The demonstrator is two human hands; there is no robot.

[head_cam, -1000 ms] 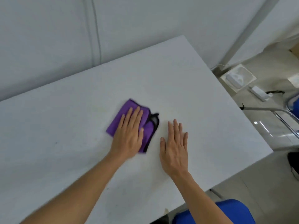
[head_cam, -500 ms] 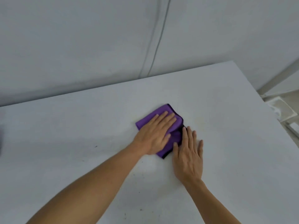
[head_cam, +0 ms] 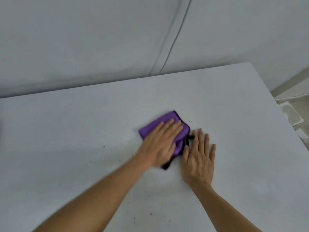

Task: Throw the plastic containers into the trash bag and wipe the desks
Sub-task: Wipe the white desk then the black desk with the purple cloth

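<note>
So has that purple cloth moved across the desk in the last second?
Yes, slightly. The left hand pressing on the purple cloth has slid it leftward, closer to the dark speck on the desk and farther from its far right corner.

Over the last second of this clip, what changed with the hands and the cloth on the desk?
The gap between the right hand and the purple cloth closed: the hand's thumb side now lies against the cloth's black edge. Nothing was gripped or released. The left hand stayed flat on the cloth, the right flat on the desk.
</note>
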